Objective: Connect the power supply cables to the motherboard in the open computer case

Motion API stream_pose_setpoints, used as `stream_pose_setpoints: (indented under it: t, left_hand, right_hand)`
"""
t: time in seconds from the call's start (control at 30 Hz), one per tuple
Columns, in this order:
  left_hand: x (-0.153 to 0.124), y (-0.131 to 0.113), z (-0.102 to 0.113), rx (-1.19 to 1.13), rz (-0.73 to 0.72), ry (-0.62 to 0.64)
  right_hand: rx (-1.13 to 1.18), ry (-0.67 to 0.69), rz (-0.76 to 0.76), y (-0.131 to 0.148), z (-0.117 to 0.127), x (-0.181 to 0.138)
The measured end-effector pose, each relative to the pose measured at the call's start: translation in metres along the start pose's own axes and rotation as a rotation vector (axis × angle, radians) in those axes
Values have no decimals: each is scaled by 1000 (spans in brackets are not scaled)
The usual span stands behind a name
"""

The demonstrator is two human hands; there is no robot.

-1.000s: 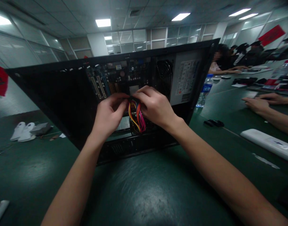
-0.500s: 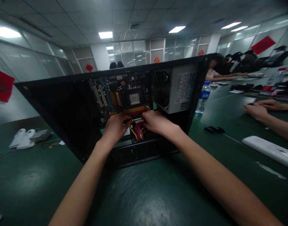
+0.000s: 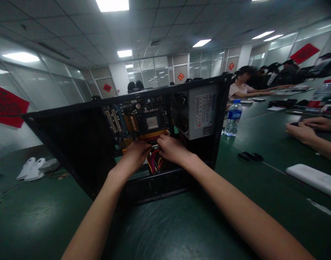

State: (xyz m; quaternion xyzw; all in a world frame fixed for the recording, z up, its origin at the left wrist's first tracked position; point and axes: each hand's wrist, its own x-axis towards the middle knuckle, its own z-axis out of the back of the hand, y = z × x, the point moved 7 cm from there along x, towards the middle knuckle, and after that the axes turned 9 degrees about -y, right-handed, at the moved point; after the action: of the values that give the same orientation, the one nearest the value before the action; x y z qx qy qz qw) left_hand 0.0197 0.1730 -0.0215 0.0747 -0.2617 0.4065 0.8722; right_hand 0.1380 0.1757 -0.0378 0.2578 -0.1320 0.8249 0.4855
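Note:
An open black computer case [image 3: 165, 184] stands tilted in front of me, showing its motherboard [image 3: 160, 112] and a grey power supply [image 3: 202, 113] with a round fan grille. My left hand [image 3: 134, 155] and my right hand [image 3: 172, 148] meet at the motherboard's lower edge, just below the yellow and red slots [image 3: 154, 135]. Their fingertips pinch the two ends of a thin pale strip [image 3: 154, 146], mostly covered by the fingers. Right under it hangs a bundle of red, yellow and purple wires [image 3: 155, 162], between my hands.
On the green table [image 3: 165, 231], a water bottle [image 3: 232, 119] stands right of the case. Further right lie small black items [image 3: 250, 156] and a long white object [image 3: 313, 178]. Another person's hands [image 3: 303, 130] rest there. White objects [image 3: 32, 169] lie at left.
The view has tilted up, so the case and my hands appear lower in the picture. Both hands keep their pinch on the strip at the same spot of the board.

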Motion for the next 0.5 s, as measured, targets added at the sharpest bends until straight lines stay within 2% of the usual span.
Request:
stream_pose_setpoints:
  t: [0.17, 0.37, 0.5]
  left_hand:
    - [8, 14, -14, 138, 177, 126]
    - [13, 5, -17, 186, 132, 158]
    - [13, 5, -15, 226, 183, 162]
  right_hand:
    - [24, -28, -14, -4, -4, 3]
    - [79, -25, -33, -3, -2, 5]
    - [113, -21, -38, -3, 1, 5]
